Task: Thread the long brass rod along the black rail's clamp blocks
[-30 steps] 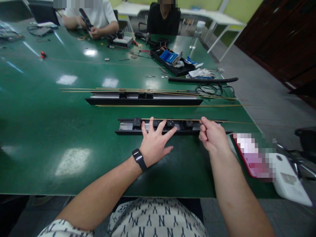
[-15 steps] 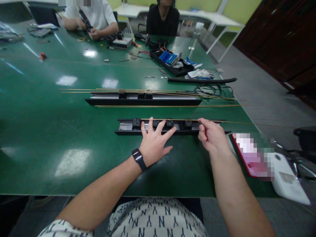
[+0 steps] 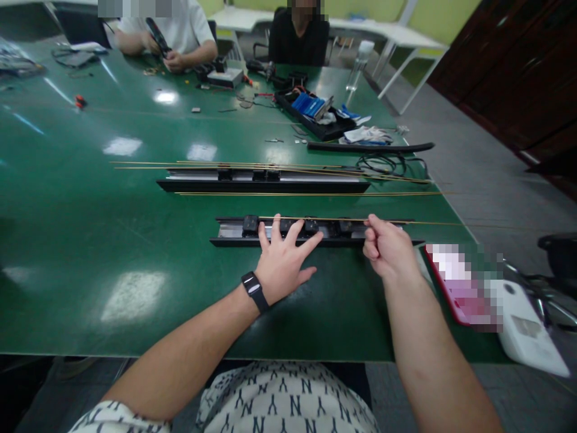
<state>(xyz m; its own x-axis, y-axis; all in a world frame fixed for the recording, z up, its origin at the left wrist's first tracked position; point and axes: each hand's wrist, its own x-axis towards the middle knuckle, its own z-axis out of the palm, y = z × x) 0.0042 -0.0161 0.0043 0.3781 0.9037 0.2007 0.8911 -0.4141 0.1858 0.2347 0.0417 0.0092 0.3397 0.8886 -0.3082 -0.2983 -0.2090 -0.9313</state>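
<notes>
A black rail with a silvery channel (image 3: 231, 231) lies across the table, several black blocks (image 3: 250, 225) seated in it. My left hand (image 3: 283, 261) rests spread over the rail's left half, fingertips at the blocks and close to a thin brass-coloured rod (image 3: 324, 219). That rod runs along the rail's far edge and out to the right. At the rail's right part, my right hand (image 3: 385, 243) pinches the rod between thumb and forefinger, its other fingers curled.
Farther back lies a second rail (image 3: 265, 186) with thin rods (image 3: 306, 194) beside and over it. Phones (image 3: 534, 331) lie at the right edge. Behind are a black tray (image 3: 331, 129), a bottle (image 3: 358, 66) and two people, one holding a dark tool (image 3: 157, 37).
The view has shifted very slightly. My right hand has moved a little to the right along the rod's line, while my left hand keeps its place on the rail.
</notes>
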